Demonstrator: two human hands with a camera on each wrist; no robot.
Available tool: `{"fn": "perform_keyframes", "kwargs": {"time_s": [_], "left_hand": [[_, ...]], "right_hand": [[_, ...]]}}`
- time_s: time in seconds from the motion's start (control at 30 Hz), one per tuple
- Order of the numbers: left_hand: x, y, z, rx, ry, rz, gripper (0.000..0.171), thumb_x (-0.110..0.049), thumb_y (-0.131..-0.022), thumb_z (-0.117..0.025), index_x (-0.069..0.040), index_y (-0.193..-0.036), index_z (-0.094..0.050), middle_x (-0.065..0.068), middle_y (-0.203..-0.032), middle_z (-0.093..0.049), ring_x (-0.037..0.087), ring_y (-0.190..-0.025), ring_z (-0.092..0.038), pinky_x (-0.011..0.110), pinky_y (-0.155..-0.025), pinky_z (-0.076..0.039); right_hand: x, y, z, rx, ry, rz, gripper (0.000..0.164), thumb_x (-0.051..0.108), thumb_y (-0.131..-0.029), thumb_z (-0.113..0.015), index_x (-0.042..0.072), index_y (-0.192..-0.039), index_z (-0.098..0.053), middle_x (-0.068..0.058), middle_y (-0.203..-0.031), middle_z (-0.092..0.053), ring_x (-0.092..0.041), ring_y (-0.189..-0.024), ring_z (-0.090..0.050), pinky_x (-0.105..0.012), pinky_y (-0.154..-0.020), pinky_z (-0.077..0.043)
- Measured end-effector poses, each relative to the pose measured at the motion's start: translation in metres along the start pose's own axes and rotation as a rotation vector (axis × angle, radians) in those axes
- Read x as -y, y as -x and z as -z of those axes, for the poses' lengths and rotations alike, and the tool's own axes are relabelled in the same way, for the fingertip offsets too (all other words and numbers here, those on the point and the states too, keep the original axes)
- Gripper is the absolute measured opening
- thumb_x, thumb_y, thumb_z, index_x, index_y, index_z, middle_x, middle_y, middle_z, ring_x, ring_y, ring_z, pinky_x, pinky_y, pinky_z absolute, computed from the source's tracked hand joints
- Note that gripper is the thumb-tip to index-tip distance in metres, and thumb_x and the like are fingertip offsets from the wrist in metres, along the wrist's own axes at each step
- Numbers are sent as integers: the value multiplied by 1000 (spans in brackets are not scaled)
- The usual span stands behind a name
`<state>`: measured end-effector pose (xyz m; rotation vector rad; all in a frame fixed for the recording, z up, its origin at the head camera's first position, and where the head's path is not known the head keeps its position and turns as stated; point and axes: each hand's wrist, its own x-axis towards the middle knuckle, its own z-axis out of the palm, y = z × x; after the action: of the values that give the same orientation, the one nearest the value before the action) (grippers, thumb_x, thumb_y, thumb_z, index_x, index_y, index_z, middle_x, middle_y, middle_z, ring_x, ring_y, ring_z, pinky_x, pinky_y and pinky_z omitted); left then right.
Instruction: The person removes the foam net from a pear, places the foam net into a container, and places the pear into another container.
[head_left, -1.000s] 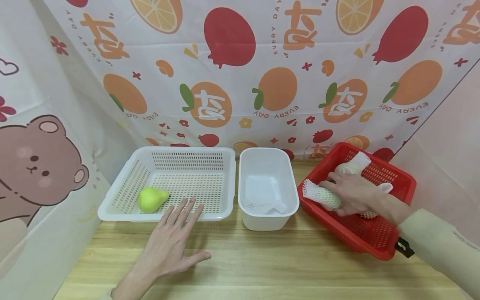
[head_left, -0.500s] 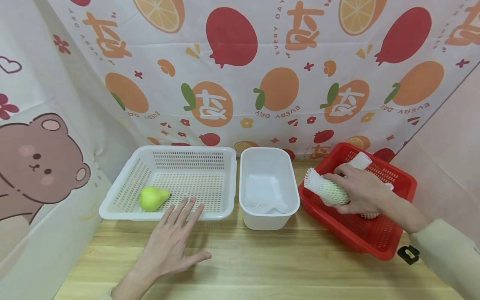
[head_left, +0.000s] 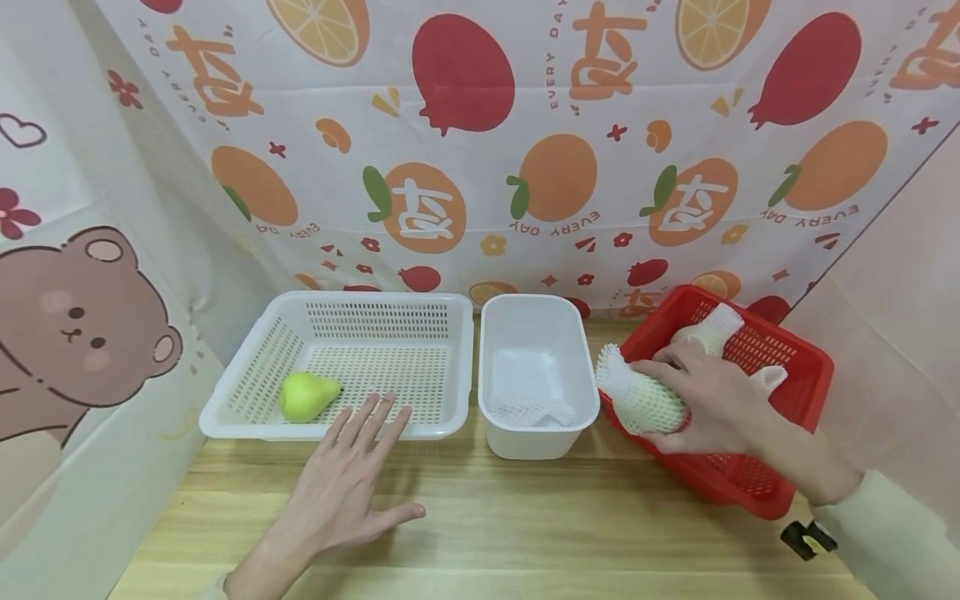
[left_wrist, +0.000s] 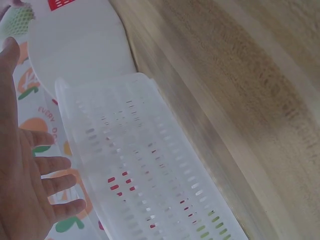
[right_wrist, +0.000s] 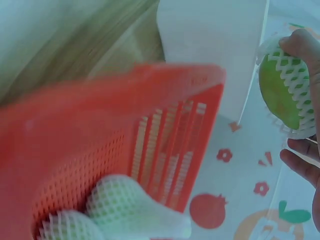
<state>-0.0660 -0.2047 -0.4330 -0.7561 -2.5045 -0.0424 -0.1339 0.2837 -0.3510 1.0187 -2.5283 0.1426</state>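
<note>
My right hand (head_left: 723, 404) grips a green fruit in a white foam net (head_left: 651, 403), raised over the left rim of the red basket (head_left: 813, 387). In the right wrist view, the fruit's bare green side (right_wrist: 275, 87) shows through an opening in the net. Other net-wrapped fruit (head_left: 708, 331) lies in the red basket, partly hidden by the hand. My left hand (head_left: 341, 487) has its fingers spread flat over the front rim of the white slotted basket (head_left: 397, 367) and holds nothing. Inside that basket rests a bare green pear (head_left: 303, 397), left of the fingertips.
Between the two baskets stands a narrow white bin (head_left: 528, 443) with a loose foam net (head_left: 531, 413) at its bottom. All three containers are on a wooden table (head_left: 525, 525). A fruit-printed cloth (head_left: 495, 175) hangs behind them.
My right hand has lifted the net-wrapped fruit from inside the red basket and moved it slightly left and toward me. The left hand has stayed in place.
</note>
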Motion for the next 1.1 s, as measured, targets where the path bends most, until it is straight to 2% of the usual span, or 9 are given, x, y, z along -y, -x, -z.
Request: {"fn": "perform_keyframes", "kwargs": {"time_s": [0.3, 0.47, 0.77, 1.1], "left_hand": [[-1, -2, 1, 5, -9, -5, 113, -95, -89, -23, -8, -156, -47, 22, -160, -51, 41, -146, -50, 32, -137, 11], [-1, -3, 2, 11, -10, -7, 114, -95, -88, -24, -8, -157, -46, 21, -162, -50, 40, -147, -50, 31, -136, 13], [-3, -3, 2, -8, -9, -18, 113, -95, -89, -22, -7, -156, -47, 23, -159, -52, 42, -145, -51, 33, -137, 11], [-3, -3, 2, -12, -3, -21, 111, -94, -89, -27, -8, -157, -46, 23, -158, -53, 42, -145, -50, 33, -137, 10]], "right_hand": [[28, 1, -12, -107, -42, 84, 94, 53, -47, -99, 19, -128, -68, 1, -112, -69, -14, -99, -63, -37, -73, -66], [41, 5, -17, -120, -86, 75, 96, 54, -45, -101, 20, -129, -68, 1, -113, -70, -12, -97, -66, -34, -71, -67], [61, 12, -30, -145, -156, 107, 94, 58, -49, -98, 19, -130, -69, 3, -119, -70, -10, -100, -69, -30, -73, -65], [82, 17, -50, -140, -223, 125, 101, 57, -47, -99, 22, -136, -67, 6, -120, -67, -7, -100, -68, -24, -76, -63]]}}
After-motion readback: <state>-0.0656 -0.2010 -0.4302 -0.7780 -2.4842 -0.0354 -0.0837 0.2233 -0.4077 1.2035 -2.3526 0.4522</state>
